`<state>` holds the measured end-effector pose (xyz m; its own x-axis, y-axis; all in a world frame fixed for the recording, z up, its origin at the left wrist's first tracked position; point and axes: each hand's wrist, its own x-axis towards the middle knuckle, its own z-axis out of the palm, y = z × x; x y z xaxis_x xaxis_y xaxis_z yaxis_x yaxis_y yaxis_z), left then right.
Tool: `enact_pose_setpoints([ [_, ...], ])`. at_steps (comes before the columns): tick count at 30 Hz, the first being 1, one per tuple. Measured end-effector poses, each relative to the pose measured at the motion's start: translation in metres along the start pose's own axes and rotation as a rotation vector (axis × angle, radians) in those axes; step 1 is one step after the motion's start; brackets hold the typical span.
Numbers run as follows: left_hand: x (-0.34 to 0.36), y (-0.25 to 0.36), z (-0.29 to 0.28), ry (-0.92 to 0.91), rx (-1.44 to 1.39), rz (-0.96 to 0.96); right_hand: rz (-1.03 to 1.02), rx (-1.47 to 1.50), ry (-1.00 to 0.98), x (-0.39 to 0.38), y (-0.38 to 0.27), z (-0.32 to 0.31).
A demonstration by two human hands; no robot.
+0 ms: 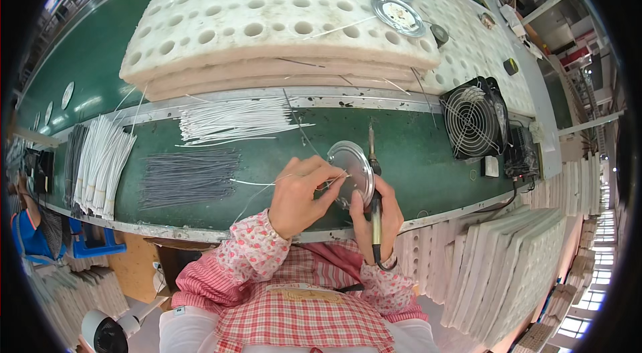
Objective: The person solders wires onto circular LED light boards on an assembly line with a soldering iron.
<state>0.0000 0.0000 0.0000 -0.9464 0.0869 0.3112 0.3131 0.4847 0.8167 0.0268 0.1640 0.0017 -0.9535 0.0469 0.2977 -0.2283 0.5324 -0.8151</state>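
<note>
My left hand (pixel 301 194) is closed in a pinch on a thin white wire (pixel 251 183), whose far end trails leftward over the bench. Its fingertips are at the face of a round silvery metal disc (pixel 350 164). My right hand (pixel 386 211) grips this disc by its lower right edge, tilted up off the bench. That same hand also holds a soldering iron (pixel 376 216), tip pointing away from me and cord hanging below. A thin grey strand passes by my left fingers; whether they hold it too I cannot tell.
White wires (pixel 237 120) and dark grey wires (pixel 189 178) lie in piles on the green bench, with upright white bundles (pixel 107 166) at left. Behind stand stacked perforated foam slabs (pixel 267 32) carrying several finished-looking discs (pixel 398 17). A black fan (pixel 473 118) stands at right.
</note>
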Motion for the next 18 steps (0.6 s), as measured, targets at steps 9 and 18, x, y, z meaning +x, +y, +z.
enact_pose_setpoints([
  [9, -0.010, -0.012, -0.009, -0.091, -0.080, 0.111, -0.079, 0.013, -0.187, -0.008, -0.020, -0.011],
  [18, -0.009, -0.026, -0.011, -0.165, -0.220, -0.150, -0.222, 0.205, -0.543, 0.035, 0.032, -0.004],
])
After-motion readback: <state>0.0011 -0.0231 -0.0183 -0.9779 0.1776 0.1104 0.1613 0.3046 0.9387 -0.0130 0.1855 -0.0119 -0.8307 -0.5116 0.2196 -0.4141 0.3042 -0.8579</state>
